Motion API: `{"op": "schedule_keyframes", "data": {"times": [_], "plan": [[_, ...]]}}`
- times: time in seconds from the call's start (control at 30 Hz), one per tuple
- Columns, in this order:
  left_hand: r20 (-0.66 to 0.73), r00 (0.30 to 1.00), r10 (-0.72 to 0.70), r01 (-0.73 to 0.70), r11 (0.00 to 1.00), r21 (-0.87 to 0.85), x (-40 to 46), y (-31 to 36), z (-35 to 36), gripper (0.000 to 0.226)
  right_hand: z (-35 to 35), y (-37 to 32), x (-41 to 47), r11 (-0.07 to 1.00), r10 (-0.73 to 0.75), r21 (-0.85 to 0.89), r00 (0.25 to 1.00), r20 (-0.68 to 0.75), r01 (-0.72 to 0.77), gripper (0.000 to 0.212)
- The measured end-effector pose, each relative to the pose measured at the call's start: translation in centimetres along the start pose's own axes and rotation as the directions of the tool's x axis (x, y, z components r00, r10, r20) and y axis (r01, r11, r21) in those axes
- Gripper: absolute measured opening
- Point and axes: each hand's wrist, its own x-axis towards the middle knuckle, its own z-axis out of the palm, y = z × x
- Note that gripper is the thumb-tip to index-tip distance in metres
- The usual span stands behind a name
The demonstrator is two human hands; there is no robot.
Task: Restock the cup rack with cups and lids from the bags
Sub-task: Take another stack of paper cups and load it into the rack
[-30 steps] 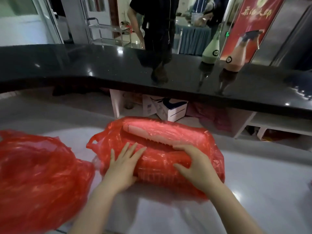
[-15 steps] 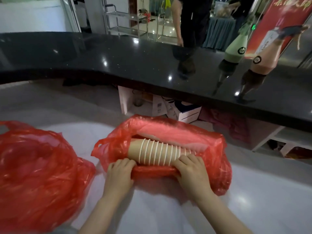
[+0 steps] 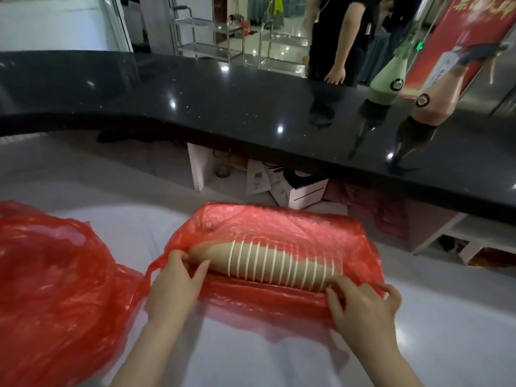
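Pretty dim indoors; ceiling lights leave small glare spots on the glossy black counter (image 3: 223, 101). Wide-angle bends the edges, background's soft, and the white table (image 3: 279, 358) looks slightly washed out.

Both hands (image 3: 178, 286) grip the bagged cup stack (image 3: 279, 263).

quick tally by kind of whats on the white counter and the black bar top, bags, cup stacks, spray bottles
Red plastic bags: 2, the bag being opened and the crumpled bag beside it
Stacks of paper cups: 1, the cup stack lying on its side in the opened bag
Spray bottles: 2, the green bottle and the pink bottle on the black bar top
Total: 5
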Motion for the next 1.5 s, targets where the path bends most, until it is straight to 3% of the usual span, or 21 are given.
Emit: {"op": "schedule_keyframes", "data": {"times": [0.03, 0.2, 0.33, 0.4, 0.53, 0.73, 0.83, 0.93, 0.97, 1.1, 1.23, 1.3, 1.37, 1.5], "plan": [[-0.004, 1.000, -0.020, 0.020, 1.000, 0.003, 0.3, 0.1, 0.1, 0.035, 0.1, 0.1, 0.0, 0.999, 0.042, -0.018, 0.999, -0.012, -0.042, 0.003], [0.069, 0.997, -0.027, 0.024, 0.999, 0.042, 1.3, 0.7, 1.0, 0.066, 0.0, 1.2, -0.1, 0.980, 0.196, -0.015, 0.981, 0.010, -0.196, 0.045], [0.109, 0.994, -0.024, 0.029, 0.999, -0.045, 2.1, 1.5, -0.1, 0.051, -0.1, 2.1, 0.5, 0.957, 0.284, 0.051, 0.958, 0.040, -0.286, 0.055], [0.077, 0.996, 0.038, -0.035, 0.998, -0.048, 2.1, 2.2, -1.2, 0.040, 0.1, 2.5, 0.9, 0.922, 0.339, 0.158, 0.933, 0.117, -0.354, 0.057], [-0.043, 0.976, 0.213, -0.215, 0.976, -0.029, 1.3, 4.8, -4.4, 0.024, 0.1, 3.3, 2.0, 0.898, 0.336, 0.262, 0.935, 0.111, -0.354, 0.049], [-0.126, 0.934, 0.334, -0.356, 0.845, -0.399, 0.2, 7.5, -6.3, 0.037, -0.1, 4.4, 2.6, 0.809, 0.483, 0.336, 0.871, 0.090, -0.483, 0.041], [-0.003, 0.949, 0.316, -0.235, 0.698, -0.677, 0.2, 7.9, -5.6, 0.039, -0.5, 5.0, 3.1, 0.732, 0.545, 0.430, 0.833, 0.095, -0.529, 0.049], [0.197, 0.925, 0.325, 0.047, 0.418, -0.907, -0.3, 8.4, -4.5, 0.047, -0.4, 5.0, 3.3, 0.708, 0.560, 0.463, 0.823, 0.094, -0.534, 0.041], [0.225, 0.917, 0.331, 0.100, 0.354, -0.930, -0.6, 8.5, -4.1, 0.053, -0.3, 5.0, 3.3, 0.708, 0.565, 0.457, 0.820, 0.091, -0.539, 0.038], [0.167, 0.961, 0.220, 0.106, 0.264, -0.959, -1.2, 9.5, -2.6, 0.079, -0.3, 5.1, 3.0, 0.677, 0.586, 0.488, 0.805, 0.096, -0.551, 0.038], [0.207, 0.951, 0.228, 0.197, 0.064, -0.978, -1.7, 10.4, -1.7, 0.065, -0.2, 5.8, 1.9, 0.588, 0.552, 0.613, 0.816, 0.172, -0.527, 0.038], [0.220, 0.938, 0.268, 0.211, 0.063, -0.975, -2.2, 10.8, -1.0, 0.058, 0.4, 5.6, 1.1, 0.510, 0.577, 0.655, 0.786, 0.221, -0.558, 0.033], [0.246, 0.926, 0.287, 0.215, 0.135, -0.967, -2.9, 11.3, -0.2, 0.055, 1.1, 5.6, 0.5, 0.468, 0.594, 0.668, 0.765, 0.248, -0.579, 0.032], [0.264, 0.946, 0.188, 0.229, 0.190, -0.955, -2.8, 12.1, 0.1, 0.061, 1.8, 6.3, 0.7, 0.418, 0.571, 0.712, 0.773, 0.276, -0.564, 0.035]]}}
